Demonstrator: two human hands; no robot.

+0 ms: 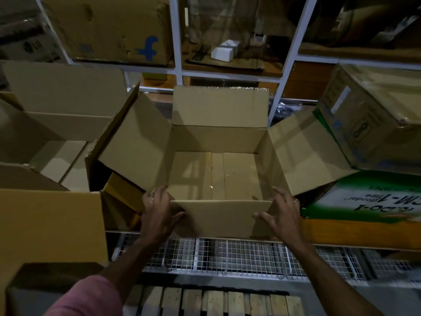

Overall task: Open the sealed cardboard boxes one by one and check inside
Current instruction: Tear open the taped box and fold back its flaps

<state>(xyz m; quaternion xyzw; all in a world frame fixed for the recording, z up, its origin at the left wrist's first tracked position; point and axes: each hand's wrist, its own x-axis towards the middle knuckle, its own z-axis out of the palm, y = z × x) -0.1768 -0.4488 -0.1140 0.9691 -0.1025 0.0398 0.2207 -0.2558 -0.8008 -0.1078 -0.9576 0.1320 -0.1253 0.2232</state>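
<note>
Between my two hands sits the open cardboard box (218, 174), all four flaps spread and its floor bare as far as I can see, apart from a taped seam running away from me down the middle. My left hand (159, 213) is at the near left corner, fingers curled over the rim where the left flap meets the near flap (221, 215), thumb laid on the outer face of that near flap. My right hand (282, 215) mirrors it at the near right corner, but looser: fingers spread and nearly straight, thumb resting against the near flap, nothing really gripped that I can tell. The box's long side runs from one hand to the other, so both are equally near it and it lies just ahead of my palms on the shelf (341, 231). I judge this box checked; shifting it aside calls for a hold at both corners. Left of my left hand stand other opened boxes (57, 124); right of my right hand lies a green-printed carton (373, 197).
</note>
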